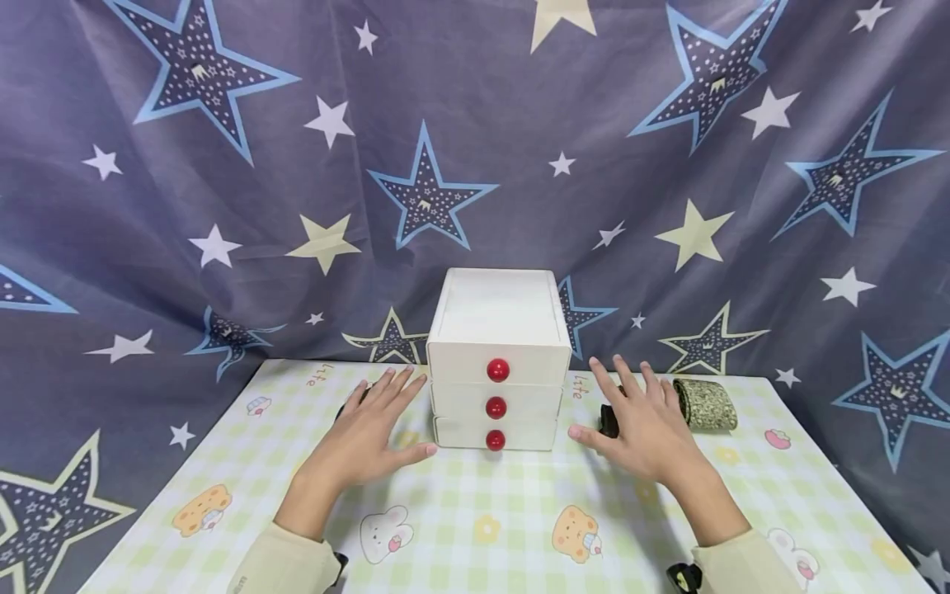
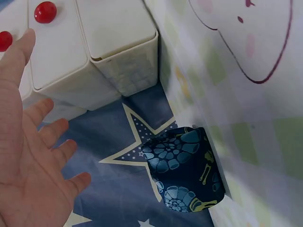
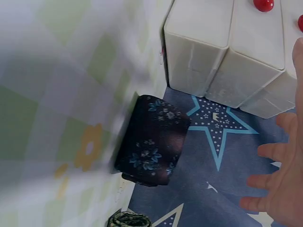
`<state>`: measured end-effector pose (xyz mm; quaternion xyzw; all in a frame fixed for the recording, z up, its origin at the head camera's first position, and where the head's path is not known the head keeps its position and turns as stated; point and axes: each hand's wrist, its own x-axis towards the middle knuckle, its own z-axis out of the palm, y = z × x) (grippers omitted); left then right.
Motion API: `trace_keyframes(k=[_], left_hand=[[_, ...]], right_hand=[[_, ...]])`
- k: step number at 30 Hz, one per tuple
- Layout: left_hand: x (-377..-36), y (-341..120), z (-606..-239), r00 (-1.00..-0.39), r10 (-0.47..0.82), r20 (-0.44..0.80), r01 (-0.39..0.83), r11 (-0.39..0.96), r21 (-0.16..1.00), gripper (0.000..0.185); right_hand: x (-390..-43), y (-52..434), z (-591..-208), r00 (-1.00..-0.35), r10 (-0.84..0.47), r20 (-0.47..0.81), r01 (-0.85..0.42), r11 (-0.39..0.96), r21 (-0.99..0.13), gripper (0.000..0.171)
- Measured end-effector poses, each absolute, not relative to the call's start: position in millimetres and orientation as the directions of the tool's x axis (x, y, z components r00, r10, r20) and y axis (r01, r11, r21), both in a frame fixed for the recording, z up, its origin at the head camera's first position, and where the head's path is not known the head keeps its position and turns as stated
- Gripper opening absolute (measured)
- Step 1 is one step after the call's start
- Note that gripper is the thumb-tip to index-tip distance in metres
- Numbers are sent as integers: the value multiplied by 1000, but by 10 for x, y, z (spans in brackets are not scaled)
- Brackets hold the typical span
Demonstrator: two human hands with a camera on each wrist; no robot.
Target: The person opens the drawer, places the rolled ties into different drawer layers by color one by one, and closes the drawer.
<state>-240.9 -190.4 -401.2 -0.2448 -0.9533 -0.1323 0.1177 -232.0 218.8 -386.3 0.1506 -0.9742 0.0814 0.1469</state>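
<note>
A white drawer box (image 1: 496,359) with three stacked drawers, each with a round red knob (image 1: 498,370), stands at the back middle of a table (image 1: 475,528) covered in a pale checked cloth with cartoon animals. All three drawers look pushed in, fronts nearly flush, so nothing inside shows.

The left hand (image 1: 367,433) lies just left of the box, palm down, fingers straight and slightly spread, thumb pointing toward the bottom drawer. It holds nothing. Whether the palm rests on the cloth or floats just above it cannot be told. The right hand (image 1: 644,425) mirrors it just right of the box, fingers spread and flat, also holding nothing. The two flank the box evenly, which reads as a neutral, ready posture rather than a grasp.

Left of the box, mostly hidden behind the left hand in the head view, sits a rolled dark blue cloth (image 2: 184,170) with a light blue shell-like pattern. Right of the box, partly behind the right hand, sits a rolled dark cloth (image 3: 151,142) with small flowers, and further right a rolled olive patterned cloth (image 1: 707,403). All three rolls lie near the box, within easy reach of the hand on their side.

A star-printed curtain (image 1: 223,165) hangs behind the box.
</note>
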Motion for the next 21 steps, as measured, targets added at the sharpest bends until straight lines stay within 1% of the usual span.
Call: trace_keyframes(k=[8, 12, 16, 21], left_hand=[[-2419, -1875, -4005, -847, 424, 322, 500, 841, 208, 91], [-2441, -1869, -3969, -826, 415, 382, 512, 836, 198, 81], [-2470, -1862, -3912, -781, 416, 467, 544, 820, 179, 69], [-2502, -1838, -3833, -736, 407, 541, 571, 803, 172, 57]], right_hand=[[-2283, 2181, -3751, -896, -253, 365, -309, 946, -101, 98], [-2273, 2167, -3715, -856, -260, 447, -332, 939, -90, 90], [-2274, 2147, -3696, -779, -273, 565, -378, 923, -75, 78], [-2300, 2111, -3671, -638, -300, 709, -452, 892, -29, 65]])
